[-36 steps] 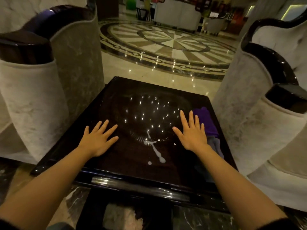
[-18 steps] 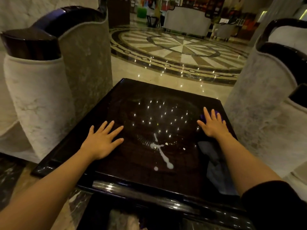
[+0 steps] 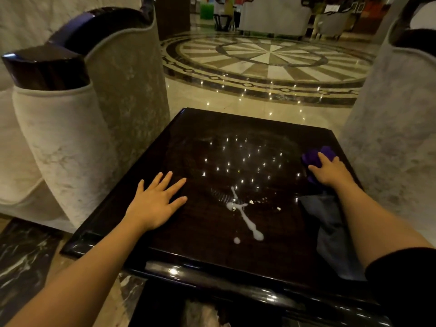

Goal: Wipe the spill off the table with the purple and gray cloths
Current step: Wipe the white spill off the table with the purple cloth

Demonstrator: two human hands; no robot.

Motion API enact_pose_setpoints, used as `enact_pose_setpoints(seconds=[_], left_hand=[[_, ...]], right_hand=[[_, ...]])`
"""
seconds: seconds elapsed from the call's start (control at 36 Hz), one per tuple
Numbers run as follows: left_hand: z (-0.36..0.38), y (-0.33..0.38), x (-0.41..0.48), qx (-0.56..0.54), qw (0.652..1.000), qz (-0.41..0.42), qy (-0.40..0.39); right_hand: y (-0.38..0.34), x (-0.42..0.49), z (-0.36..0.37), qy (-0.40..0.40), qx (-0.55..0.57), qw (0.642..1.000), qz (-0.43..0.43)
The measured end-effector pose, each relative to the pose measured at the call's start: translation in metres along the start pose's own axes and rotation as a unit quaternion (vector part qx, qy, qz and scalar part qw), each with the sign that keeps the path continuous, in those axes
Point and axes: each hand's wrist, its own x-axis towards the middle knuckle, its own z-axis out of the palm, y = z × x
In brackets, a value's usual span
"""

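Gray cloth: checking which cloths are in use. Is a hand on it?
No: the gray cloth lies untouched; the right hand grips the purple cloth.

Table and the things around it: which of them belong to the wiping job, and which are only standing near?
For the job:
purple cloth, under the right hand
gray cloth
white spill
table
left hand, flat on the table

Only nearby:
left armchair
right armchair
patterned floor
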Motion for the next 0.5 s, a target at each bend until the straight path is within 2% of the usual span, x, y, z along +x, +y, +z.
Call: enact_pose_setpoints(seconds=[0.25, 0.5], left_hand=[[-0.001, 0.003, -0.001, 0.005, 1.000, -0.003, -0.001], [-0.001, 0.003, -0.002, 0.012, 1.000, -0.001, -0.005]], right_hand=[[-0.016, 0.000, 0.001, -0.015, -0.008, 1.000, -0.019], [-0.063, -0.014, 0.010, -0.026, 0.001, 0.994, -0.108]])
